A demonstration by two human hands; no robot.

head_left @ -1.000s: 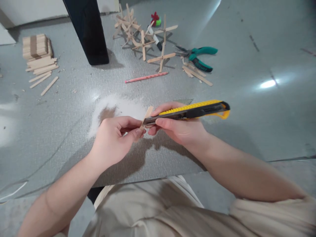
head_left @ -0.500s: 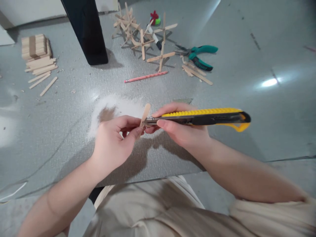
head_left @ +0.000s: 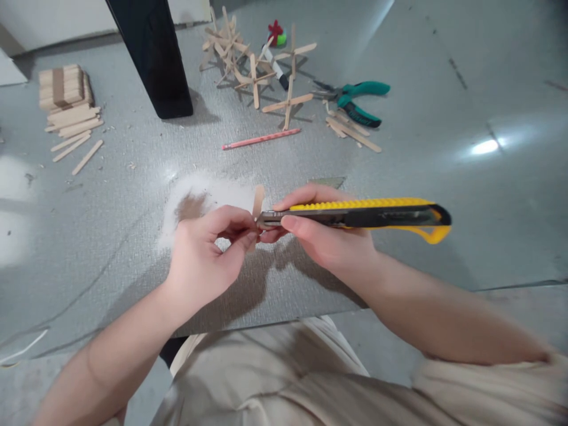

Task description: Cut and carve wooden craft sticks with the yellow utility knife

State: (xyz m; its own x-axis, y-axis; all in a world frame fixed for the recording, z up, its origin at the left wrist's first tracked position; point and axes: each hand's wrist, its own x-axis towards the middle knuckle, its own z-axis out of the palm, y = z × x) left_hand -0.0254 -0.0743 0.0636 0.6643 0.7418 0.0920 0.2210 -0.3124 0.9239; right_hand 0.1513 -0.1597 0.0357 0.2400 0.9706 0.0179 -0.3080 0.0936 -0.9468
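Observation:
My left hand (head_left: 210, 251) pinches a flat wooden popsicle stick (head_left: 258, 201), whose rounded end points up past the fingertips. The rest of the stick is mostly hidden by my fingers. In my right hand (head_left: 331, 228) is a yellow and black utility knife (head_left: 368, 212), lying sideways with its metal tip toward the left. That tip meets the stick at my left fingertips. The blade's exact contact is too small to make out. Both hands are just above the grey table, near its front edge.
Beyond my hands lie a pink pencil (head_left: 261, 139), green-handled pliers (head_left: 361, 100), crossed-stick pieces (head_left: 255, 81) and a marker (head_left: 276, 68). A dark upright slab (head_left: 155, 65) stands at the back. Bundled sticks (head_left: 66, 89) sit at the left, loose sticks (head_left: 352, 130) by the pliers.
The stick has turned a little more upright in my left fingers. The knife stays almost where it was, its tip still against the stick.

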